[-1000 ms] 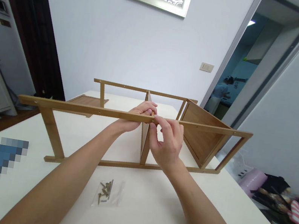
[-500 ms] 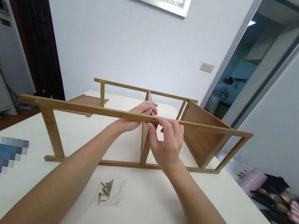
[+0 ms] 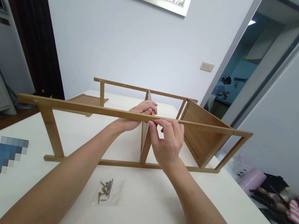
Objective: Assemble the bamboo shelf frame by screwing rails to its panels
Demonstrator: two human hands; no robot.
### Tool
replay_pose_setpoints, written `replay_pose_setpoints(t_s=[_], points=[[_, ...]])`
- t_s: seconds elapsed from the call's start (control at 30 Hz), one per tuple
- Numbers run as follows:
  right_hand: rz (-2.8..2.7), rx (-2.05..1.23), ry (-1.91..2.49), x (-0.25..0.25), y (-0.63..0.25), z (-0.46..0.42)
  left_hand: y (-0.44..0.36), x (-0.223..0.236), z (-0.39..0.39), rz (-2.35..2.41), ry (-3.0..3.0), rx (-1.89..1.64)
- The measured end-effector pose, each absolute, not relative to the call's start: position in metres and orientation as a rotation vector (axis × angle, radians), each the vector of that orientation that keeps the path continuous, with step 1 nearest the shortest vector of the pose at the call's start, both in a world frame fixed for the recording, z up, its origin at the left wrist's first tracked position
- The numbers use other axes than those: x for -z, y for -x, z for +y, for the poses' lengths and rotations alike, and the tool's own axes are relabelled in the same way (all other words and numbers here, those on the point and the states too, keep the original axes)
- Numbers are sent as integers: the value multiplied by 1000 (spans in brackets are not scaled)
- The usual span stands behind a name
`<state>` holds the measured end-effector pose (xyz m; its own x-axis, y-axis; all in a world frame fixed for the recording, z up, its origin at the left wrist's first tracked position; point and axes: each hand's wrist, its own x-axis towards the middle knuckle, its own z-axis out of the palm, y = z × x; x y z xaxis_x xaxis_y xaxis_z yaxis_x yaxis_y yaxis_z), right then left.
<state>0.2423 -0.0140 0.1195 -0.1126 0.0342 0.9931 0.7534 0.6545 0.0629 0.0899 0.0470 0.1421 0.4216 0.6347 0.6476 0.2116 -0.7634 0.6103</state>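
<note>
A bamboo shelf frame (image 3: 81, 107) lies on its side on the white table (image 3: 167, 210). My left hand (image 3: 134, 117) grips the near top rail where the middle upright panel (image 3: 144, 141) meets it. Just to its right, my right hand (image 3: 166, 141) pinches thumb and forefinger against the rail at that joint, on something too small to make out. A clear bag of several screws (image 3: 106, 190) rests on the table in front of the frame.
A loose bamboo shelf board (image 3: 85, 100) lies at the back left of the table. A side panel (image 3: 202, 136) closes the frame's right end. A pile of bags (image 3: 289, 204) sits off the table's right edge. A person stands beyond the doorway (image 3: 222, 89).
My right hand's fingers have curled and shifted slightly on the rail joint, as if turning something. The left hand and the frame have stayed put.
</note>
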Motion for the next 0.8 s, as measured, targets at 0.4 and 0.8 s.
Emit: replay_pose_setpoints(t_s=[0.4, 0.8], points=[[-1596, 706, 703, -119, -242, -14, -90, -140, 48, 693, -2227, -1314], [-1625, 725, 698, -118, -243, -13, -91, -141, 48, 722, -2217, -1312]])
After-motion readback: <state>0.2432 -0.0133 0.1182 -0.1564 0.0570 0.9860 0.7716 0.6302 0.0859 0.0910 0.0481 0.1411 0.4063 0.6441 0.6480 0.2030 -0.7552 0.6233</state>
